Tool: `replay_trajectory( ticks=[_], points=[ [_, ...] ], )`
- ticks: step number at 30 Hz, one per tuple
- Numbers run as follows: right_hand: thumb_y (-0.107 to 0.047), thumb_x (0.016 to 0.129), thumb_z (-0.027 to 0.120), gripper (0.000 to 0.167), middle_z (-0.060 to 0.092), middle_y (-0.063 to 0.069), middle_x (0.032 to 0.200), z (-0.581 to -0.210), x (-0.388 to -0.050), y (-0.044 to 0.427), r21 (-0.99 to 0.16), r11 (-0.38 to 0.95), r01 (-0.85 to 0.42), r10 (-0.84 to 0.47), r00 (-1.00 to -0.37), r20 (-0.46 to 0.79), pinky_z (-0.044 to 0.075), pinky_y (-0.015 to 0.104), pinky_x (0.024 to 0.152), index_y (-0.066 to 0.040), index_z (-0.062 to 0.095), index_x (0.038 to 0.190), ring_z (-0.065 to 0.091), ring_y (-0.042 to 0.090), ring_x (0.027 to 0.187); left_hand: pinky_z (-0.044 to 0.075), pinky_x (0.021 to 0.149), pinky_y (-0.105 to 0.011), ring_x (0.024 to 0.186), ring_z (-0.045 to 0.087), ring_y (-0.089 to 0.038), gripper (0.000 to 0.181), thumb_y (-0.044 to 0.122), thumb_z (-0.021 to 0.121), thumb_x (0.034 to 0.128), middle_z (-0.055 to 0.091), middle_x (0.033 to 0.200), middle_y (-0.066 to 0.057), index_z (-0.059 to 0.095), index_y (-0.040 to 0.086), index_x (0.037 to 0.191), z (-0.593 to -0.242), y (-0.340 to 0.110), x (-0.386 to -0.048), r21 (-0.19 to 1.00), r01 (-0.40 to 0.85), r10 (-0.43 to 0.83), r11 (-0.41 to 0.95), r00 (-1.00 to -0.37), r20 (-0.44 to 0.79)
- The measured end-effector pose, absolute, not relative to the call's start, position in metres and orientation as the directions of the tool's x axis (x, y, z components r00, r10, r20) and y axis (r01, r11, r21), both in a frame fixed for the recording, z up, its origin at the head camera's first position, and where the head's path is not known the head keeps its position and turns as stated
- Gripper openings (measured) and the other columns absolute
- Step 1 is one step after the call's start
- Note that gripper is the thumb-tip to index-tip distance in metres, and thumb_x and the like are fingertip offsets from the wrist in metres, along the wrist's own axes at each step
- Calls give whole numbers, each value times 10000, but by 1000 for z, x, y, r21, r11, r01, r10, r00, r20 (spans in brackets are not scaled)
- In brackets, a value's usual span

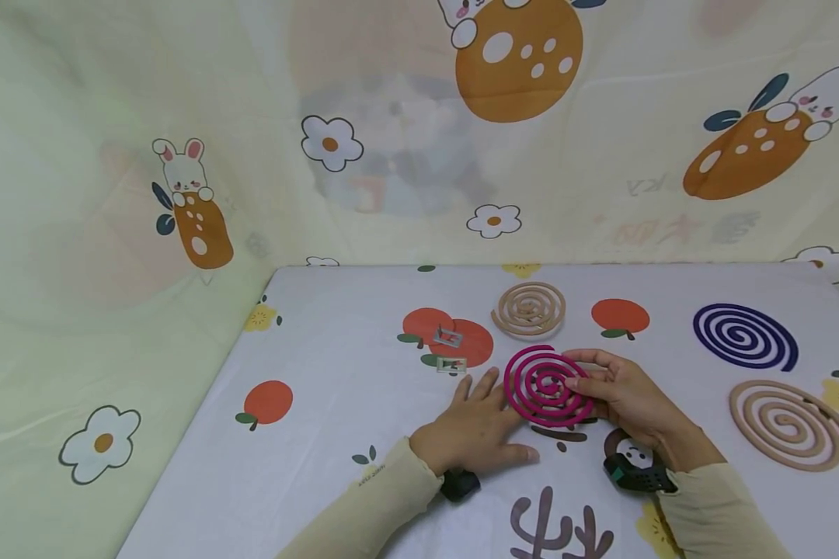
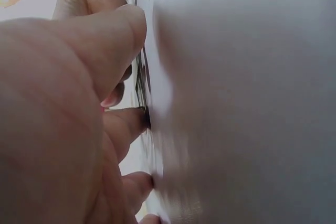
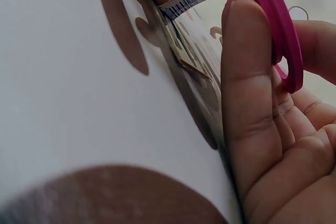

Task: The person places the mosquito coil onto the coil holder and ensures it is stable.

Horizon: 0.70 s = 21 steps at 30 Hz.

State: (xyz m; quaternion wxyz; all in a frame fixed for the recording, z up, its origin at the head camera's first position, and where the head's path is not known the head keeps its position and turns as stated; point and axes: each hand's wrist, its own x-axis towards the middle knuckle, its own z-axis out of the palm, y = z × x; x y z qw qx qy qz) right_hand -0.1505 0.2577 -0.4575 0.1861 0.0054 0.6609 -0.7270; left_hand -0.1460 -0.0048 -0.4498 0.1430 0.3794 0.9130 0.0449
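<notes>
A magenta spiral coil (image 1: 548, 386) is pinched at its right side by my right hand (image 1: 625, 392), just above the table; the coil (image 3: 283, 30) shows large in the right wrist view beside that hand (image 3: 252, 103). Below it, a small metal stand (image 3: 191, 61) lies on the table with a slotted prong (image 3: 186, 1) rising close to the coil's edge; whether they touch I cannot tell. My left hand (image 1: 475, 435) lies palm down with fingers spread, its fingertips partly behind the coil. In the left wrist view its fingertips (image 2: 137, 184) rest on the table surface.
A tan coil (image 1: 529, 309) lies behind the magenta one. Two small metal stands (image 1: 447, 335) (image 1: 451, 365) are left of it. A dark blue coil (image 1: 744, 335) and another tan coil (image 1: 793, 425) lie at the right. Patterned curtains (image 1: 405, 194) stand behind and at the left.
</notes>
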Motion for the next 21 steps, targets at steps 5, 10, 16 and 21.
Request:
replay_trajectory(
  ticks=[5, 10, 16, 21],
  points=[
    [-120, 1015, 692, 604, 782, 50, 1059, -456, -151, 256, -962, -13, 274, -258, -930, -262, 620, 299, 786, 32, 395, 1519, 759, 160, 889, 152, 1251, -616, 1615, 73, -314, 763, 711, 463, 998, 185, 1743, -1, 215, 414, 1655, -451, -5, -147, 182, 681, 704, 710, -672, -232],
    [-108, 1013, 692, 651, 782, 54, 1084, -456, -151, 255, -963, -5, 268, -265, -929, -257, 619, 297, 792, 57, 359, 1548, 764, 166, 909, 150, 1252, -616, 1615, 71, -311, 765, 715, 461, 997, 187, 1743, 1, 211, 416, 1655, -452, -4, -147, 176, 683, 704, 709, -670, -234],
    [-81, 1003, 697, 647, 785, 75, 1046, -456, -151, 255, -958, -41, 285, -273, -925, -264, 617, 277, 778, 63, 373, 1544, 760, 152, 864, 152, 1251, -617, 1616, 66, -308, 765, 719, 463, 993, 192, 1742, 3, 219, 419, 1653, -453, -4, -147, 173, 681, 702, 711, -672, -237],
    [-69, 1001, 695, 605, 782, 74, 1032, -456, -150, 255, -956, -57, 288, -275, -925, -262, 615, 273, 773, 45, 418, 1526, 754, 145, 856, 151, 1252, -615, 1617, 63, -306, 763, 727, 461, 990, 189, 1742, 8, 224, 427, 1650, -454, -4, -146, 162, 683, 700, 712, -672, -241]
  ],
)
